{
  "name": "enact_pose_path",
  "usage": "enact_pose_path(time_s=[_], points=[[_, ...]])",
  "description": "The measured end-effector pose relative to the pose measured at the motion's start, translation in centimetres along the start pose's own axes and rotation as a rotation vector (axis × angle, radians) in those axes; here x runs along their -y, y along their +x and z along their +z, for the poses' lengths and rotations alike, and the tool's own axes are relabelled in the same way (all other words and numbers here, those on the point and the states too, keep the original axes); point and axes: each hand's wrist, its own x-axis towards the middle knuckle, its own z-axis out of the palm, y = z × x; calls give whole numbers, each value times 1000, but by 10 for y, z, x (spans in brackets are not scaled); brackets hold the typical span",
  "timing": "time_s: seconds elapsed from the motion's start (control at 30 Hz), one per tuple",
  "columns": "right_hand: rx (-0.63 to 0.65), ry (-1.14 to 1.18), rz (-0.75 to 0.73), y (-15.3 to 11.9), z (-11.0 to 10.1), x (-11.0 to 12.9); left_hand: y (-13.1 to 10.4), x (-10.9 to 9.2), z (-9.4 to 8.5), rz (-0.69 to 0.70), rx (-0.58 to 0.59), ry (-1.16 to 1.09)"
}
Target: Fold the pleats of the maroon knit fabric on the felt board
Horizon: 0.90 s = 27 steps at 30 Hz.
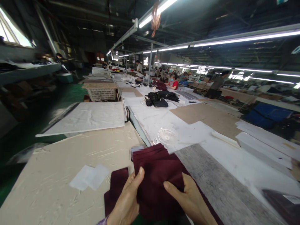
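Between my two hands is a stack of folded maroon fabric pieces, held up near the table's edge. My left hand grips the left side, thumb on the front face and fingers hidden behind. My right hand grips the lower right side the same way, thumb pressed on the front. More maroon fabric lies on the beige-covered surface to the left of my left hand. Behind the stack's upper left corner shows a small pale, pixelated item that I cannot make out.
Two white squares lie on the beige surface. A small white fan stands on the long white table, with dark fabric bundles farther back. A plastic crate stands left of it. Several people work in the background.
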Motion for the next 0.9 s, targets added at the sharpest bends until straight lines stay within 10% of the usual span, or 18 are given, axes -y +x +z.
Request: enact_pose_path(time_s=[0.23,0.4,0.57,0.9], points=[[-255,272,56,-6,-20,-6,8,-15,1,-2,-101,-49],[65,93,-43,-8,-10,5,2,-15,5,14,-127,26],[-201,-259,-194,3,-2,-2,1,-8,0,11,-42,-22],[48,-186,-365,-5,-12,12,10,-14,-4,-27,13,-64]])
